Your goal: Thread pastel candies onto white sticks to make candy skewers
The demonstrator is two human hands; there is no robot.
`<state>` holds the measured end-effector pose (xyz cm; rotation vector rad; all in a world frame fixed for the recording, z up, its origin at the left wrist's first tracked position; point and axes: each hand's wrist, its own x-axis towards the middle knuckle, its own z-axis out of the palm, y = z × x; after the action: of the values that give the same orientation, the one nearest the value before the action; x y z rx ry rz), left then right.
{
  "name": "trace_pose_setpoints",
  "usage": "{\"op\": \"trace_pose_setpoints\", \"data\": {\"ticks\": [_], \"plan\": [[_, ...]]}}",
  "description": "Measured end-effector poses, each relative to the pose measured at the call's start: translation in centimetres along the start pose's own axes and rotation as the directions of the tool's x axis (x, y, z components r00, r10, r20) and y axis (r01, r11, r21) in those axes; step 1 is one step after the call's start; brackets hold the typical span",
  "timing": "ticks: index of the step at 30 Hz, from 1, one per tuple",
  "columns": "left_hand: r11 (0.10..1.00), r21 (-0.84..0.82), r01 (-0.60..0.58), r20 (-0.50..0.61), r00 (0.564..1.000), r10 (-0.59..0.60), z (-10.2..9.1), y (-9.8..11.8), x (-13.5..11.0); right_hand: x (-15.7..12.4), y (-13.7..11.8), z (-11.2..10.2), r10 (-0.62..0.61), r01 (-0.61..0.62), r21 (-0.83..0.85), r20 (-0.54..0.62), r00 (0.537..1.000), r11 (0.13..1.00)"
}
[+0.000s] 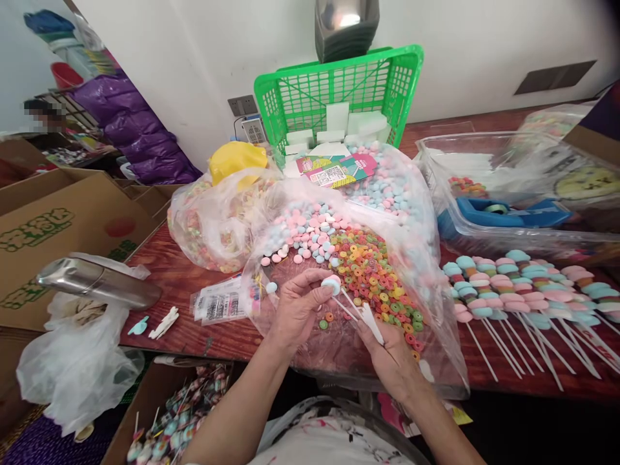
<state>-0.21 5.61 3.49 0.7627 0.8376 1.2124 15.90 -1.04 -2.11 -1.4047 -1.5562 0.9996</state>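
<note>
Between the thumb and fingers of my left hand [295, 307] is a pale blue candy [331, 285] with some pink behind it. My right hand [390, 358] grips several white sticks [371, 323] in a bunch. Two thin sticks reach from it toward the blue candy; whether a tip has gone in is hidden. Below and beyond the hands, an open clear plastic bag holds pink, blue and white button-shaped candies [314, 232] and a heap of colored ring candies [372, 271]. On the right lie finished-looking candy skewers [513, 290] with white sticks pointing toward me.
A green basket [339, 77] stands at the back with white boxes. At right is a clear bin [523, 152] with a blue tape dispenser [508, 212]. A steel flask [106, 281] lies at left, near clothespins [165, 323]. A carton of wrapped candies [174, 413] sits below the table edge.
</note>
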Motion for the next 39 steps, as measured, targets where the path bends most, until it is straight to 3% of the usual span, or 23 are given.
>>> {"op": "trace_pose_setpoints", "data": {"ticks": [7,12,17,24,29,32,35,39], "plan": [[0.998,-0.020,-0.062,-0.057,0.997,0.061,-0.2,0.2,0.3,-0.6,1.6,0.4,-0.138,0.142,0.076,-0.063,0.988,0.987],[0.995,-0.031,-0.091,-0.092,0.992,0.088,-0.9,-0.3,0.5,-1.1,1.0,-0.1,-0.243,0.244,-0.001,-0.097,0.965,0.970],[0.976,0.044,-0.213,-0.156,0.964,0.217,-1.4,-1.1,0.8,-1.2,0.4,-0.5,-0.293,0.290,-0.048,-0.108,0.950,0.956],[0.939,0.179,-0.293,-0.058,0.950,0.307,-2.3,-2.4,0.8,-1.1,0.1,-0.6,-0.288,0.280,-0.073,-0.151,0.946,0.957],[0.790,0.396,-0.468,0.039,0.868,0.494,-2.3,-2.5,0.7,-0.8,-0.6,-0.7,-0.305,0.294,-0.086,-0.163,0.938,0.952],[0.619,0.506,-0.601,0.172,0.773,0.610,-2.2,-2.1,0.7,-0.8,-0.8,-0.7,-0.306,0.293,-0.097,-0.174,0.936,0.951],[0.449,0.565,-0.692,0.333,0.689,0.643,-2.3,-1.8,0.7,-1.0,-0.6,-0.4,-0.283,0.267,-0.110,-0.177,0.943,0.958],[0.369,0.602,-0.708,0.401,0.668,0.627,-2.2,-1.6,0.5,-1.3,-0.7,0.2,-0.279,0.259,-0.118,-0.196,0.940,0.959]]}}
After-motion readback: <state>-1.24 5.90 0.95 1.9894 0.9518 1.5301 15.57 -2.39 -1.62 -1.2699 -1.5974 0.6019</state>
